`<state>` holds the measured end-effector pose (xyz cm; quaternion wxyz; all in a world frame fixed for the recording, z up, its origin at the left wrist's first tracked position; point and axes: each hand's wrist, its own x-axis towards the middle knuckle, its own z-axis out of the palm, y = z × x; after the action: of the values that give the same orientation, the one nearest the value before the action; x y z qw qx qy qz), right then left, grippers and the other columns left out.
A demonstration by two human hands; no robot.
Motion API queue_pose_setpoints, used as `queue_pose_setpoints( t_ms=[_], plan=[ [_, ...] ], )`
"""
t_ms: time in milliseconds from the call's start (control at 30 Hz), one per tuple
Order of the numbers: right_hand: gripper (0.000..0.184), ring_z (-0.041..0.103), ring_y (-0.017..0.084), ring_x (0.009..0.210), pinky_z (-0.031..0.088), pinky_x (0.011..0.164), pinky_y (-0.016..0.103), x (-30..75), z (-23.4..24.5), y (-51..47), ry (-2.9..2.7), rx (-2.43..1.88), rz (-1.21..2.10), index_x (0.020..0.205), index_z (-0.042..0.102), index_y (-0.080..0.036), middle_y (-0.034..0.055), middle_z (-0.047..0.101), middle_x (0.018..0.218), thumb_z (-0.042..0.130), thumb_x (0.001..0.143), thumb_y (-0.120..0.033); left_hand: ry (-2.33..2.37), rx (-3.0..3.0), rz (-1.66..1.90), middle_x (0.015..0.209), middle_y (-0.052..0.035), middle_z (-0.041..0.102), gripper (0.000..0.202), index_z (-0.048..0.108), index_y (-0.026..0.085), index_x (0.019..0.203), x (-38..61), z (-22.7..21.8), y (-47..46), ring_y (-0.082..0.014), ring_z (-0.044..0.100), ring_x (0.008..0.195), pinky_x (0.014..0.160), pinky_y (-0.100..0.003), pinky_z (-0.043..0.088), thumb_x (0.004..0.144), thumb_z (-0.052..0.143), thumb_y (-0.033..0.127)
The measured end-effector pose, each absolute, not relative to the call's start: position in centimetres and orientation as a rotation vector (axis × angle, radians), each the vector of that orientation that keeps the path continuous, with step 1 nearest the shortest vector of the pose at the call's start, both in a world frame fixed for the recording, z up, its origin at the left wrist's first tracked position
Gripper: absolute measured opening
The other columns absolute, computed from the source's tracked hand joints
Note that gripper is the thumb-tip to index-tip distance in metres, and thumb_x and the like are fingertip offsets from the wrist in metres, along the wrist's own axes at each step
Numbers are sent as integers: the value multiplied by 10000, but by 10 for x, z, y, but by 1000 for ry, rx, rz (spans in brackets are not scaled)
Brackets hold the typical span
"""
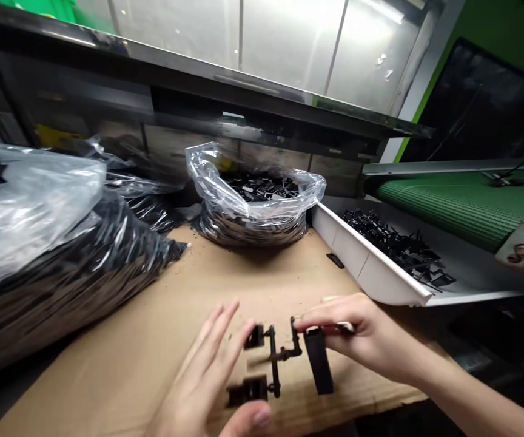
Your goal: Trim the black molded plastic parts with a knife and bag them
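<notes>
Head view: black branched part (275, 364) sits between your two hands, over the brown table (166, 309), low and just past center toward 5 o'clock. Can't tell if it's lifted or resting. Its main bar runs 12-to-6.

Your left hand (207, 370) has it at 3 o'clock: thumb and index apart, two dark end blocks between them. Blur, so can't tell if you're gripping. Left looks the nearer hand to the bar.

Your right hand (357, 328) has the bar at 8 to 9 o'clock, fingertips by the side stub. Fingers closed on a red item (333, 329), mostly hidden. Long black block (319, 364) is under those fingers, long axis near 11-to-5. Clear bag (253, 229) at 12, white tray (371, 261) at 2.
</notes>
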<state>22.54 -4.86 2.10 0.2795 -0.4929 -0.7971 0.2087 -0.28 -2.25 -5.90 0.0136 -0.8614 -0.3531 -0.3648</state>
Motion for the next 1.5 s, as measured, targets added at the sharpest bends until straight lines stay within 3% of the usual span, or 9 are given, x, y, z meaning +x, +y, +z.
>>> queue_pose_setpoints(
  t_ms=[167,300,500,700,867,967,1100,1333,1500],
  plan=[
    [348,619,169,881,459,791,296,218,-7,-22,-2123,-1454,483,952,662,-147,72,678,955,422,742,-7,-1103,-2792,-867,1254,-71,511,316,560,229,1128,1,-65,-22,-268,479,1132,873,-431,444,847,440,311],
    [274,594,164,702,464,637,278,205,1,-33,-2132,-1483,362,1023,616,-129,78,644,819,497,797,-230,-1076,-2721,-910,1188,-98,567,359,563,194,1123,4,-71,-31,-280,538,1069,824,-449,482,829,464,374],
    [175,559,223,675,414,584,328,157,-16,-60,-2221,-1381,393,723,626,-115,125,625,722,451,726,-110,-980,-2659,-868,1110,-176,606,288,632,115,1005,9,-75,-41,-289,599,976,781,-404,518,812,482,268],
    [292,465,51,415,395,429,197,212,-19,-20,-1901,-1641,876,737,559,-125,-53,512,534,393,887,-313,-999,-2643,-775,1145,-135,589,296,637,167,1008,9,-76,-39,-286,588,996,791,-439,509,820,488,338],
    [288,381,8,353,321,335,143,247,-23,-13,-1660,-1692,1189,768,547,-118,-72,497,557,429,873,-359,-1016,-2724,-720,1196,-115,557,276,618,177,1023,6,-76,-36,-256,550,1059,854,-418,481,832,471,311],
    [329,265,1,320,227,305,158,252,-15,-34,-1541,-1644,1090,796,556,-129,-47,525,586,421,851,-425,-1080,-2779,-737,1192,-105,565,233,627,202,985,8,-76,-25,-267,525,1085,890,-465,440,830,473,281],
    [349,422,75,417,317,381,215,266,-9,-55,-1400,-1716,683,925,592,-144,28,596,641,503,779,-447,-1263,-2744,-935,1171,-115,557,159,666,217,876,18,-69,-15,-344,456,1110,845,-537,427,768,553,249],
    [377,631,228,760,488,640,317,261,-33,-83,-1621,-1878,299,1073,597,-256,43,675,861,567,724,-395,-1557,-3007,-1567,870,-15,656,162,652,237,892,34,-51,-32,-184,624,786,648,-211,526,761,592,312],
    [360,629,169,806,517,641,227,217,-46,-105,-1992,-1529,119,1203,479,-223,70,638,928,397,862,-305,-1642,-3123,-1734,909,11,694,140,670,240,864,40,-54,-38,-179,639,834,688,-183,522,740,607,221]
  ],
)
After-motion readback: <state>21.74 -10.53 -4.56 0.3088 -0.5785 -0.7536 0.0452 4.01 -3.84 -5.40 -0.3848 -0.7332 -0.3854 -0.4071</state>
